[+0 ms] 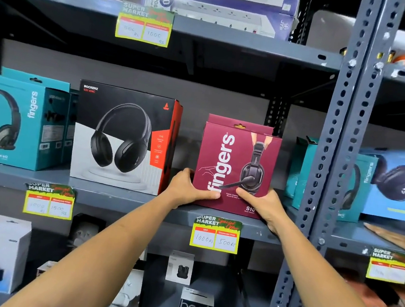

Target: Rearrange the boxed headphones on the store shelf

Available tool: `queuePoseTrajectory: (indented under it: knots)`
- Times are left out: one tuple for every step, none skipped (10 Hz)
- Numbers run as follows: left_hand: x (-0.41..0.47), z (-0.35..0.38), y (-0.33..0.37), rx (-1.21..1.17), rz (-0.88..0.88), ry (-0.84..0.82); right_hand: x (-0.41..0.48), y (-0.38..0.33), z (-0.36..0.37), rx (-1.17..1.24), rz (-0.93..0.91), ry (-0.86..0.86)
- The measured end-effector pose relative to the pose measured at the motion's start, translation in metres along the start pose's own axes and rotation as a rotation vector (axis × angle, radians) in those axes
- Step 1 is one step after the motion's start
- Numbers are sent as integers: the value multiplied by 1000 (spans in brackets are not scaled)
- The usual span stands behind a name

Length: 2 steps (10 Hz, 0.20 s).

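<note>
While both hands grip it, the maroon headphone box [236,167] stands upright on the middle shelf [121,198].
Left hand [190,189] wraps the box's lower left corner, right hand [263,204] its lower right corner, fingers closed on the front face. It sits between the black-and-red headphone box [123,137] and teal boxes [301,173], apart from both.

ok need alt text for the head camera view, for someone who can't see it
Both hands, left hand and right hand, grip the bottom corners of a maroon headset box standing on a grey metal shelf. A black and red headphone box stands to its left.
</note>
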<state>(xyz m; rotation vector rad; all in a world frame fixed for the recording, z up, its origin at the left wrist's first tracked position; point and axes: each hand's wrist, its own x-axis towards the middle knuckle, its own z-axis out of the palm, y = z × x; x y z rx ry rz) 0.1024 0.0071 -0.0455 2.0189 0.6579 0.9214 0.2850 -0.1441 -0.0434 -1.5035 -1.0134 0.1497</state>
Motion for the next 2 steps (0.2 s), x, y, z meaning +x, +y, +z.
queuePoseTrajectory:
  knots:
    - [-18, -1, 6, 196, 36, 48, -9, -10, 4, -139, -18, 66]
    - [-46, -6, 6, 288, 92, 163, -29, -16, 13, -304, -11, 240]
